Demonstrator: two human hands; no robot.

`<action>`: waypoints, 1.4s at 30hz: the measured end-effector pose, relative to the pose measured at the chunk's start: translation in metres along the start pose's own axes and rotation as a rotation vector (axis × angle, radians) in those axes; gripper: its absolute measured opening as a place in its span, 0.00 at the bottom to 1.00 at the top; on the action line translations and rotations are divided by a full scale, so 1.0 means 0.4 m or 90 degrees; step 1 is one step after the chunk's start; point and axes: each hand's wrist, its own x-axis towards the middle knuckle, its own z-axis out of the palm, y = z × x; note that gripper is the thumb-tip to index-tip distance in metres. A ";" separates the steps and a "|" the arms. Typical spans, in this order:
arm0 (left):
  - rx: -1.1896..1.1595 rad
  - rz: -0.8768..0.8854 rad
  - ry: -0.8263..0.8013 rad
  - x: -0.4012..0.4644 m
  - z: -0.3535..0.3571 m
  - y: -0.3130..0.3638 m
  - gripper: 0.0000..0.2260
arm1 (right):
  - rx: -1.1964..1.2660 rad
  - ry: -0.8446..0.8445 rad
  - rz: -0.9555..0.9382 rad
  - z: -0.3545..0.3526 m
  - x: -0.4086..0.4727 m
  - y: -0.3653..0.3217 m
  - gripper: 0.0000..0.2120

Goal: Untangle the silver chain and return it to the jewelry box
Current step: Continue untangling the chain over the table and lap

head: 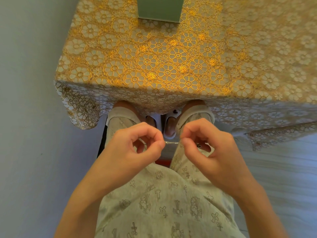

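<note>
A thin silver chain (172,143) runs taut in the short gap between my two hands, held above my lap. My left hand (137,148) pinches one end between thumb and forefinger. My right hand (205,145) pinches the other end the same way, and a small dark bit of the chain shows under its curled fingers. The rest of the chain is hidden inside both hands. The pale green jewelry box (160,8) stands on the table at the far middle, cut off by the top edge of the view.
A table with a gold floral lace cloth (171,57) fills the space ahead, its near edge just beyond my knees. My legs in patterned grey trousers (163,194) and slippered feet (169,127) lie below the hands. A pale wall runs along the left.
</note>
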 end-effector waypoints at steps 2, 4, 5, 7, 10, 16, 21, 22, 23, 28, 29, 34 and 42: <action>-0.002 0.005 0.002 0.001 -0.003 0.000 0.07 | 0.010 -0.009 -0.003 -0.002 0.001 -0.002 0.02; 0.000 0.010 -0.001 0.002 -0.001 0.002 0.07 | 0.016 -0.030 -0.008 0.003 0.002 -0.006 0.02; 0.000 0.013 -0.004 0.003 0.001 0.003 0.07 | 0.015 -0.037 -0.009 0.006 0.002 -0.008 0.03; 0.000 0.019 -0.006 0.005 0.005 0.005 0.07 | -0.002 -0.044 -0.012 0.011 0.006 -0.009 0.03; 0.005 0.028 -0.003 0.007 0.008 0.006 0.07 | -0.026 -0.037 -0.017 0.014 0.010 -0.007 0.03; 0.031 0.060 -0.003 0.008 0.011 0.008 0.05 | 0.012 -0.009 0.012 0.012 0.012 -0.012 0.03; 0.077 0.080 0.005 0.009 0.010 0.010 0.05 | -0.005 -0.016 0.013 0.011 0.014 -0.009 0.04; 0.089 0.084 0.008 0.009 0.009 0.010 0.05 | -0.015 -0.019 0.008 0.010 0.015 -0.008 0.04; 0.096 0.086 0.011 0.010 0.009 0.010 0.05 | -0.027 -0.021 0.003 0.008 0.016 -0.007 0.04; 0.123 0.101 0.017 0.030 0.010 0.016 0.05 | -0.097 -0.011 -0.026 -0.001 0.037 0.000 0.04; 0.135 0.109 0.020 0.040 0.009 0.023 0.05 | -0.110 -0.007 -0.034 -0.007 0.047 0.003 0.04; 0.157 0.162 0.034 0.154 -0.009 0.092 0.05 | -0.163 0.041 -0.098 -0.086 0.153 0.007 0.05; 0.200 0.292 0.101 0.479 -0.011 0.286 0.04 | -0.214 0.151 -0.185 -0.318 0.421 0.026 0.03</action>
